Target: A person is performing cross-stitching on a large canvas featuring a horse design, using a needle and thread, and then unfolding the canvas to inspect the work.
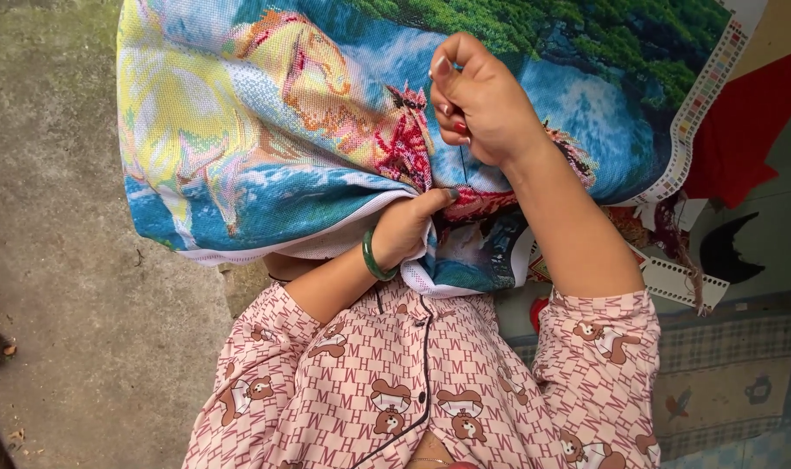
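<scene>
Pink pyjama sleeves [343, 382] printed with little bears fill the bottom of my view, closest to the lens. From there my left hand [404, 230], a green bangle [374, 256] on its wrist, grips the folded lower edge of the cross-stitch canvas [265, 130], thumb pressed on top and fingers tucked underneath. My right hand [478, 104] sits above it on the picture side, fingers curled shut and pinched together; whether a needle or thread is between them I cannot tell. The canvas drapes across my lap, showing a yellow and orange figure, blue water and green trees, with a colour-key strip [704, 95] along its right border. To stitch cleanly I would judge it best to keep the cloth taut over the left fingers. Beyond lie the concrete floor [57, 217] and red fabric [743, 130].
</scene>
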